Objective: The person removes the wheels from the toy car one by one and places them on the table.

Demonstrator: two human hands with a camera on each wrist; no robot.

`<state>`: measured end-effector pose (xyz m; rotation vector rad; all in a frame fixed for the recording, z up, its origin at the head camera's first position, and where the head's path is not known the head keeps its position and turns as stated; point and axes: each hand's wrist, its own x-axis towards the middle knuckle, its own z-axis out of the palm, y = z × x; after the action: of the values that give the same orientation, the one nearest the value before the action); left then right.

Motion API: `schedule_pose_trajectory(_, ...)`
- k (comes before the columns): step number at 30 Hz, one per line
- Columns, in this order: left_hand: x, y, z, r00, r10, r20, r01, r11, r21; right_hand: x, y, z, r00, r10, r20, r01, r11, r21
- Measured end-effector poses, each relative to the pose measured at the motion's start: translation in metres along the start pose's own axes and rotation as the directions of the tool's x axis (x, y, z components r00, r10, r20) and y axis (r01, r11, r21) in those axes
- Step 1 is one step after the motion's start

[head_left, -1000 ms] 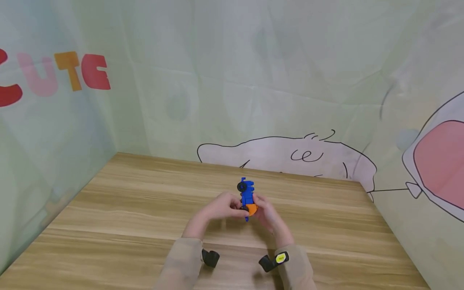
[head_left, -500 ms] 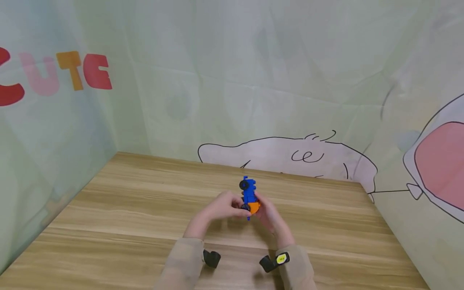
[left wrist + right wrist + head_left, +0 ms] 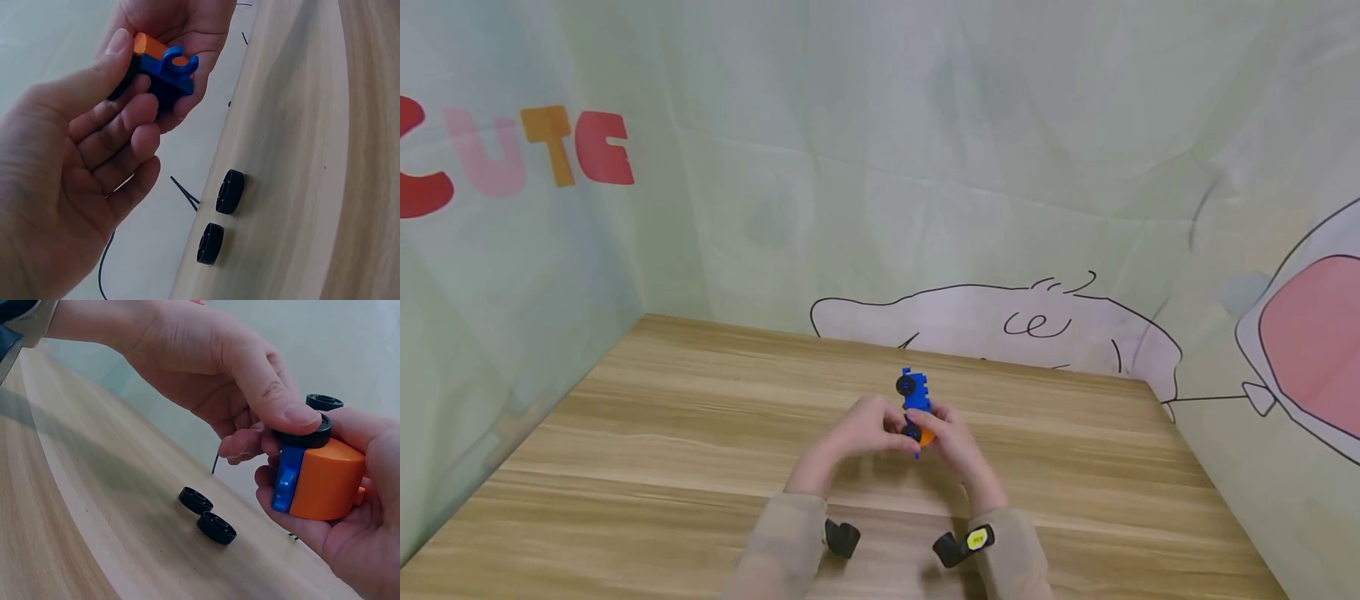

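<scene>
A small toy train [image 3: 917, 402] with a blue base, an orange rounded body [image 3: 328, 481] and black wheels is held up between both hands. My left hand [image 3: 863, 429] has its thumb over the near black wheel [image 3: 322, 430], pinching it against the train's side. The other fingers of that hand curl below. My right hand [image 3: 957, 442] grips the train from the right, its thumb lying across the blue base in the head view. A blue hook [image 3: 180, 62] sticks out at the near end. Another mounted wheel [image 3: 324, 401] shows farther along.
Two loose black wheels, one [image 3: 230, 192] beside the other [image 3: 210, 244], lie on the wooden table [image 3: 700, 400]; in the head view they are out of sight. A printed cloth backdrop [image 3: 880, 208] stands along the table's far and side edges.
My right thumb has shifted left over the blue base, covering more of the orange body. The left hand and the train have moved slightly to the right.
</scene>
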<state>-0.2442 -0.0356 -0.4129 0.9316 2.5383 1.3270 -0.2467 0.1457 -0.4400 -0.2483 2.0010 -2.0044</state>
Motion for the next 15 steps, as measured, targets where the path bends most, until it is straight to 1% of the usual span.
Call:
schedule_pose_trajectory(4, 0.001, -0.003, 0.003, 1.0, 0.01, -0.003, -0.01, 1.0, -0.01, 0.0, 0.001, 0.0, 1.0, 0.002, -0.011, -0.002, 1.0, -0.004)
schedule_pose_trajectory(7, 0.003, -0.006, 0.006, 1.0, 0.03, -0.009, -0.03, 0.999, -0.02, 0.0, 0.002, -0.001, 1.0, 0.012, -0.024, -0.012, 1.0, -0.007)
schedule_pose_trajectory(11, 0.004, -0.008, 0.01, 0.998, 0.061, -0.029, -0.062, 0.998, -0.034, -0.001, 0.002, -0.002, 0.999, 0.024, -0.041, -0.025, 1.0, -0.009)
schedule_pose_trajectory(15, 0.004, -0.008, 0.012, 0.997, 0.072, -0.04, -0.074, 0.995, -0.063, -0.002, 0.001, -0.002, 0.998, 0.034, -0.047, -0.035, 0.999, -0.015)
